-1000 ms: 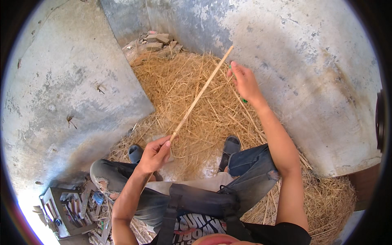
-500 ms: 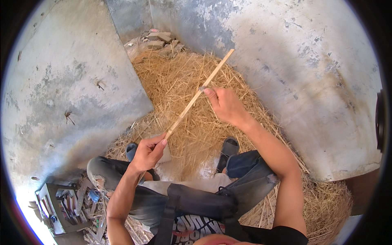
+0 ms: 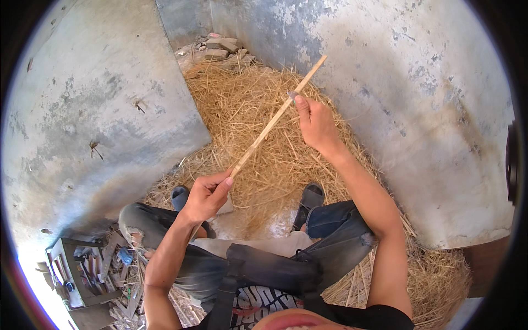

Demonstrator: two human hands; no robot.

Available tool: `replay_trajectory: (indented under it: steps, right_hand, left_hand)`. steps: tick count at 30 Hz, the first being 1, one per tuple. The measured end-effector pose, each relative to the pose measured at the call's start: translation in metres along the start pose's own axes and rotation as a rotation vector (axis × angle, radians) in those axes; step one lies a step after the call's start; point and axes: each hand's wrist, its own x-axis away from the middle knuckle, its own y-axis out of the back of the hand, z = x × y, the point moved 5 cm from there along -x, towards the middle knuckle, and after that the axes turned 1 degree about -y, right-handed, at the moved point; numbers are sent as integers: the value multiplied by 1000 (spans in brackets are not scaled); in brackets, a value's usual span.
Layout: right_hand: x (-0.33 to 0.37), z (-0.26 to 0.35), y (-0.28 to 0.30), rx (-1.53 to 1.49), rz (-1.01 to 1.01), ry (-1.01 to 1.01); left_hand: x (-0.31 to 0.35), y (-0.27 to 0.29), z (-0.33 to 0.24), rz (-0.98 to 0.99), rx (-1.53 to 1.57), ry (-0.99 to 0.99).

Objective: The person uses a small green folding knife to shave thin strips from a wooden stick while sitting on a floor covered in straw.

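Observation:
A long, thin, flat wooden strip (image 3: 264, 132) slants from near left up to far right in front of me. My left hand (image 3: 206, 197) is closed round its near end, thumb pressed along the top. Farther up the strip, my right hand (image 3: 319, 124) is closed in a pinch on a small grey piece (image 3: 292, 95) that touches the wood. I cannot tell if that piece is a blade or a scrap of abrasive. The strip's far end sticks out bare beyond it.
Loose straw or shavings (image 3: 242, 104) cover the floor between grey, peeling walls (image 3: 396, 110). Broken bricks (image 3: 220, 47) lie at the far corner. An open box of tools (image 3: 91, 272) stands at the lower left. My legs are bent on both sides, in dark sandals (image 3: 311, 201).
My right hand has slid up and away along the strip with the grey piece. My left hand and the strip have shifted slightly up and to the right.

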Motion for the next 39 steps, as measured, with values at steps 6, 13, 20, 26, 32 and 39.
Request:
replay_trajectory:
  steps: [6,13,20,26,32,39]
  right_hand:
    - [50,40,-43,55,20,299]
    - [43,29,-40,11,9,254]
    - [49,36,-44,-97,125,147]
    - [67,36,-67,-199,606,166]
    - [53,19,-30,-313,538,134]
    - [31,42,-35,-430,294,-59]
  left_hand:
    - [-9,-3,5,14,7,-71]
    - [-8,-4,4,23,41,-34]
    - [-9,-5,0,14,118,-50]
    - [6,8,0,-22,58,-29]
    - [3,25,-9,-139,53,-122]
    - [2,1,-8,-143,-77,-139]
